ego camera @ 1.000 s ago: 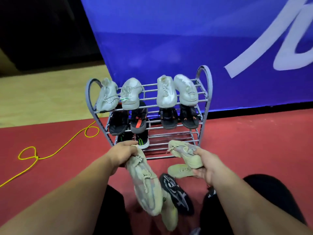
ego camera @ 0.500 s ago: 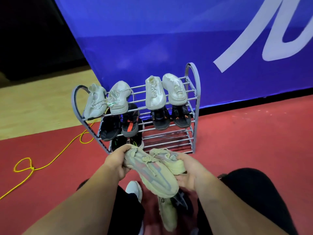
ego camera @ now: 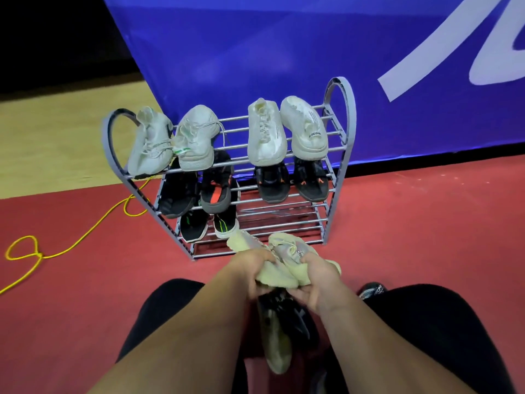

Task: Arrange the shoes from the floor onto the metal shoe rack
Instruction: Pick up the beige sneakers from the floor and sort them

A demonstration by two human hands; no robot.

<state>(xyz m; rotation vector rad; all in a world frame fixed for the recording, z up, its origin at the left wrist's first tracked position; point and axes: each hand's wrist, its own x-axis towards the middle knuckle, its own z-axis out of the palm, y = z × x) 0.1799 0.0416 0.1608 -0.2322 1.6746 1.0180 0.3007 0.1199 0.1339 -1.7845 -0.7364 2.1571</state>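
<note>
Yellow shoes [ego camera: 287, 260] sat squeezed in both hands; I saw the left hand [ego camera: 252, 265] and right hand [ego camera: 318, 275] wrapped tight around them. The metal shoe rack [ego camera: 342, 115] stood at twelve o'clock, just beyond them.

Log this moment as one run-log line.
left hand: grip on beige shoe | right hand: grip on second beige shoe | rack: bottom-right shelf free
</note>
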